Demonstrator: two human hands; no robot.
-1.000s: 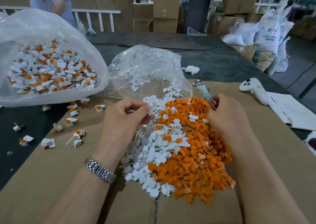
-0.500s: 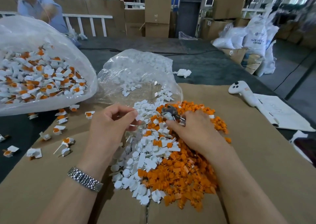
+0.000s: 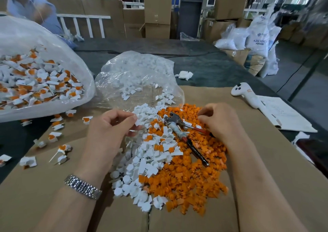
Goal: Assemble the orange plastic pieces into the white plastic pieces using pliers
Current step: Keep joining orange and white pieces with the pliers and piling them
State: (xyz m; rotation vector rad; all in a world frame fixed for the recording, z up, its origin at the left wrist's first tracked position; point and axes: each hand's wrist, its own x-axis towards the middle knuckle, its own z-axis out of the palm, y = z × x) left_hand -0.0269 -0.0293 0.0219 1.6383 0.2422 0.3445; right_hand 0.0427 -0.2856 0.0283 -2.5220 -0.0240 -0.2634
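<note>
Risks: loose heaps on the flat cardboard surface [image 3: 266,160] could slide or scatter; right hand [image 3: 219,121] might grab a bad orange piece or knock the pliers [image 3: 184,134] deeper. Big clear crinkly bag [image 3: 26,36] of done parts sat far left; orange pile [image 3: 191,178], small knobby plastic, touched white pile [image 3: 142,164], glossy tabbed caps. Pliers, steel head, taped red handles, lay on the heaps, unheld. Left hand [image 3: 110,130] fingers pinched one white piece [image 3: 137,122]; right fingers curled into orange, grasp unclear
</note>
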